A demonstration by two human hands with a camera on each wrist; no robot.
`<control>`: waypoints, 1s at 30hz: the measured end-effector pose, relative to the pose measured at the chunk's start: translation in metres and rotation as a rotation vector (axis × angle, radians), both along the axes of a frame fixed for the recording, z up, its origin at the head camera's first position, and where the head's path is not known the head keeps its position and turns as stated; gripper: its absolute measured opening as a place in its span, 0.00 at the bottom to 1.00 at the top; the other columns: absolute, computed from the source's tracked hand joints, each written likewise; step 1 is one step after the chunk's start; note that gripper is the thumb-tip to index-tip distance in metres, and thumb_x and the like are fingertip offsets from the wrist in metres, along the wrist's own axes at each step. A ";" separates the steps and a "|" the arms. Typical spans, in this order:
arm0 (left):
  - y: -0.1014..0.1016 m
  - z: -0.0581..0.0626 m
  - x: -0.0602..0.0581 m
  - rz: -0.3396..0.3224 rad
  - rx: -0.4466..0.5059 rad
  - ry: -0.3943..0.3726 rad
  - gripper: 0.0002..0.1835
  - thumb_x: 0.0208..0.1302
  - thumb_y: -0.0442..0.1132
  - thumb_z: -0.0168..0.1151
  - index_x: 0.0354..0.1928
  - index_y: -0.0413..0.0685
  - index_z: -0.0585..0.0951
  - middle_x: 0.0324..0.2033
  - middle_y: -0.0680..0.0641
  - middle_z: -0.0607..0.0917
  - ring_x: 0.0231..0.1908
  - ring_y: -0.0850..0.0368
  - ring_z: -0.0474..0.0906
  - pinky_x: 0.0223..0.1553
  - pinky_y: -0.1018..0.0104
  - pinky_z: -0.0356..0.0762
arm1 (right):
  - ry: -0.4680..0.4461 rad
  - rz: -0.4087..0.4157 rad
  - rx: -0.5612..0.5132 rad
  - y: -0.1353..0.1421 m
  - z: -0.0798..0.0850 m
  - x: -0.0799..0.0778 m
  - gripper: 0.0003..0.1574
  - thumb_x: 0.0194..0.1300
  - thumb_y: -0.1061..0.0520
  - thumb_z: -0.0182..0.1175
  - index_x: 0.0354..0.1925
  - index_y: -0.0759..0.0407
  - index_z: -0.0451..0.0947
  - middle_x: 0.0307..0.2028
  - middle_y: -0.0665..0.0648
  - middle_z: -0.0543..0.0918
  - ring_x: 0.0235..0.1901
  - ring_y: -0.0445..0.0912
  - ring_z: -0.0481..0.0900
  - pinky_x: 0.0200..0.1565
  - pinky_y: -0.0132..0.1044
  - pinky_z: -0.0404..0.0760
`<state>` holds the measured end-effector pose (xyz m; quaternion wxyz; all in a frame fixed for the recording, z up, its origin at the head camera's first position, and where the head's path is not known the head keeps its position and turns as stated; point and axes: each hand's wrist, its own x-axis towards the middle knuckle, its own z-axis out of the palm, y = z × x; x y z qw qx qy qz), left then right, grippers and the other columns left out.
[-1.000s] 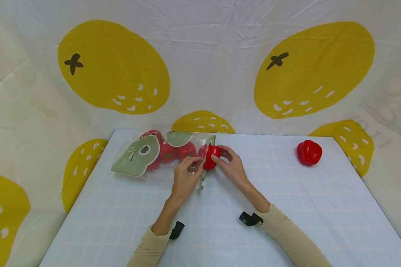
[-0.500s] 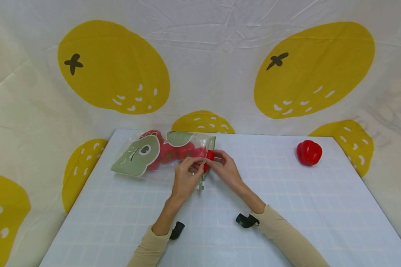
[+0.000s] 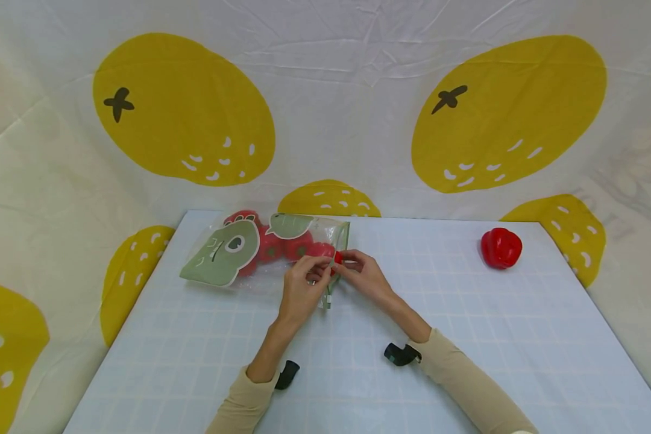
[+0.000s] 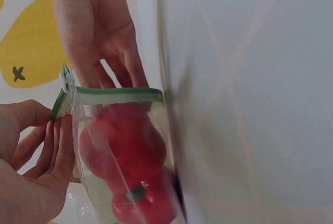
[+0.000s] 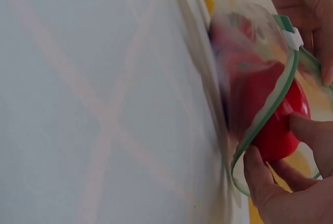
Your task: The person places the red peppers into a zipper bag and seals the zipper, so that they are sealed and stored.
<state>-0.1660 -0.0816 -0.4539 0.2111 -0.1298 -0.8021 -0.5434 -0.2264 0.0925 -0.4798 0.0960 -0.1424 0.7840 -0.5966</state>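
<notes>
A clear zip bag (image 3: 217, 259) with a green cartoon print lies on its side, several red bell peppers (image 3: 297, 246) inside it. My left hand (image 3: 301, 289) pinches the green-edged rim of its mouth; the left wrist view shows thumb and fingers on that rim (image 4: 119, 97). A white slider (image 5: 293, 38) sits on the zip near the left fingers. With its fingertips my right hand (image 3: 370, 282) holds another bell pepper (image 5: 283, 125), which is partly through the mouth. In the head view that pepper is mostly hidden by hands and bag.
One more red bell pepper (image 3: 501, 248) stands apart at the right rear of the table (image 3: 445, 289). Behind the table's far edge hangs a white cloth (image 3: 342, 108) printed with yellow fruit shapes.
My right hand has moved left and slightly down, taking its bell pepper from outside the bag into the mouth. Peppers inside have shifted a little left. My left hand stays at the rim.
</notes>
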 end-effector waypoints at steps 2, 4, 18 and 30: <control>0.000 -0.001 -0.001 -0.001 -0.002 0.014 0.09 0.63 0.25 0.70 0.45 0.35 0.87 0.35 0.44 0.85 0.32 0.54 0.82 0.35 0.70 0.85 | 0.004 0.006 0.017 0.000 -0.001 -0.002 0.27 0.71 0.54 0.66 0.62 0.67 0.77 0.58 0.66 0.82 0.57 0.59 0.83 0.61 0.50 0.80; 0.000 -0.002 0.000 0.000 -0.007 0.018 0.10 0.62 0.25 0.70 0.45 0.35 0.87 0.34 0.44 0.85 0.32 0.54 0.82 0.34 0.70 0.85 | 0.015 0.018 0.028 0.001 -0.002 -0.004 0.25 0.71 0.56 0.67 0.60 0.68 0.79 0.57 0.66 0.83 0.55 0.59 0.84 0.60 0.50 0.80; -0.001 -0.006 0.007 0.010 -0.040 0.020 0.10 0.61 0.24 0.70 0.45 0.36 0.87 0.35 0.45 0.85 0.32 0.55 0.82 0.35 0.69 0.85 | 0.106 0.216 0.022 0.006 -0.006 -0.022 0.19 0.72 0.62 0.63 0.57 0.70 0.80 0.52 0.65 0.86 0.51 0.56 0.84 0.57 0.41 0.82; -0.001 -0.011 0.010 -0.013 -0.023 0.047 0.13 0.60 0.22 0.70 0.47 0.35 0.87 0.37 0.43 0.86 0.32 0.52 0.82 0.37 0.68 0.85 | 0.150 0.317 0.029 -0.001 -0.006 -0.036 0.18 0.72 0.65 0.62 0.57 0.70 0.81 0.52 0.64 0.86 0.53 0.53 0.84 0.59 0.40 0.81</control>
